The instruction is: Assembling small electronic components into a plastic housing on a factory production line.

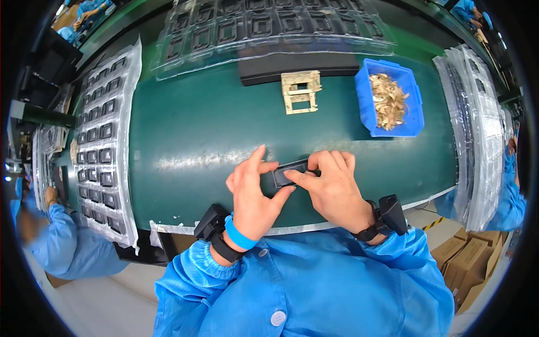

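We can read no words or numbers. Toward four o'clock, on a brown cardboard box (pixel 469 264), we make out what looks like faint print, too small and blurred for us to read. From that box, at about eleven o'clock, a strip of yellow-and-black striped tape (pixel 433 223) marks the pale floor (pixel 418 220) as a plain striped sign.

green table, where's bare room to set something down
Widest bare patch: between the left-side tray and left hand. Another: right of the right hand, below the blue bin. Crowded: far side, with clear tray, dark slab, yellow frame.
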Available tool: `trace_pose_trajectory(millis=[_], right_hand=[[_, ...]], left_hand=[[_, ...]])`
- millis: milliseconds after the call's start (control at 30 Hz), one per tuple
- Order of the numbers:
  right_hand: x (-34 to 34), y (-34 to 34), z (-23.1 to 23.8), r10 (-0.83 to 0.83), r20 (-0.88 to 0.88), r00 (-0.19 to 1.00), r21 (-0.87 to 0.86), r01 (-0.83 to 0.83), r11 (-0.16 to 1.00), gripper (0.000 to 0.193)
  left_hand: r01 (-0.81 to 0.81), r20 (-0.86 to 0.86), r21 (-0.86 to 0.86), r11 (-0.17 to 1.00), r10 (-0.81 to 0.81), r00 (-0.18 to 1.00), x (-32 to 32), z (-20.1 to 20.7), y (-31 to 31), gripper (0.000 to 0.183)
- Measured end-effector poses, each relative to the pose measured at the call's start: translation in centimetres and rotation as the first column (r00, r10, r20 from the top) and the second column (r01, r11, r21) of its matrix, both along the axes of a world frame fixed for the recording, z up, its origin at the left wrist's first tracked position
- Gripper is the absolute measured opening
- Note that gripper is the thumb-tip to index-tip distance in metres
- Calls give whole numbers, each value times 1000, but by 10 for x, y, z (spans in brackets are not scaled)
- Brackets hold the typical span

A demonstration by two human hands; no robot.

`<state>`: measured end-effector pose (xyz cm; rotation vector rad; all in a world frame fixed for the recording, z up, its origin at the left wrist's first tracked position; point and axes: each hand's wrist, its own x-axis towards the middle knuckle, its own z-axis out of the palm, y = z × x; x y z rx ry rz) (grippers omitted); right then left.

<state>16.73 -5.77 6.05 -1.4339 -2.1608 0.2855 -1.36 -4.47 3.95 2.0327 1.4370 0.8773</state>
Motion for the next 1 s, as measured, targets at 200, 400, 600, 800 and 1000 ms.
trace_pose_trajectory(millis=[200, 400, 600, 800, 1000], right_hand=[[-5, 7, -9, 19, 115, 993, 38, -23, 999, 30], [3, 20, -9, 108, 145, 984, 43, -115, 992, 28], [8, 30, -11, 177, 139, 974, 44, -185, 982, 33], [14, 24, -14, 111, 150, 982, 91, -126, 988, 42], [26, 16, -15, 44, 195, 980, 117, -68, 991, 34]], left_hand=[[-4, 4, -13, 1000, 4, 1000, -2, 1, 0, 94], [6, 6, -19, 1000, -6, 1000, -3, 2, 1, 95], [22, 1, -22, 1000, -22, 1000, -3, 3, 1, 93], [19, -8, -23, 1000, -19, 1000, -3, 3, 1, 91], [25, -12, -17, 1000, -25, 1000, -4, 4, 1, 89]])
